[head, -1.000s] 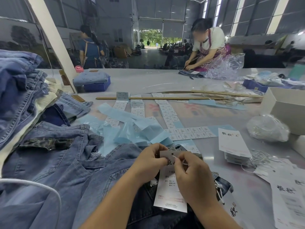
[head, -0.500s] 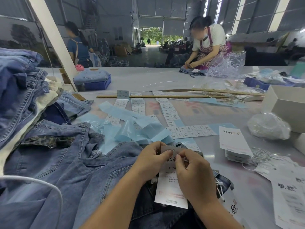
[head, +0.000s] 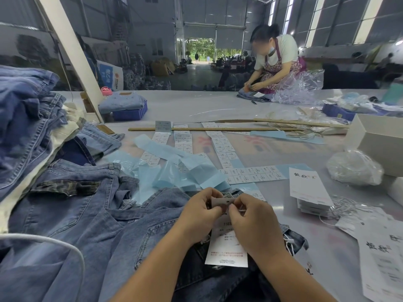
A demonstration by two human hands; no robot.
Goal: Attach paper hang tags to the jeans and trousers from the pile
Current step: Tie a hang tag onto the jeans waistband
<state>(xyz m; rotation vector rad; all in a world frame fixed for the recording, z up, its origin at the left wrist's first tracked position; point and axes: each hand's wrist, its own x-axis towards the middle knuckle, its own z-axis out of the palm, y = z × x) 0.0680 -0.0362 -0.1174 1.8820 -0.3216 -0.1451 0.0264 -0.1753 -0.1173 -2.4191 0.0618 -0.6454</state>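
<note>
Tag: the paper tag lies on the dark jeans right in front of me, its top edge with the punched hole raised between my hands.
Left hand: my left hand pinches the top left corner, fingers clamped on the card.
Right hand: my right hand pinches the thin white string beside the hole, fingers curled on it.
Handling: I judge the card light and fairly stiff, but it would crease or tear at the hole, so I hold it near the top edge. The string looks limp and fine; I take it close to its end.
Jeans: heavy, soft denim, likely to bunch under the tag.
Around: a stack of spare tags and loose strings sit on the table to my right; blue paper strips and label sheets lie just beyond my hands; a pile of jeans rises at left.
In the way: nothing blocks my hands, though folds of denim crowd the tag.
</note>
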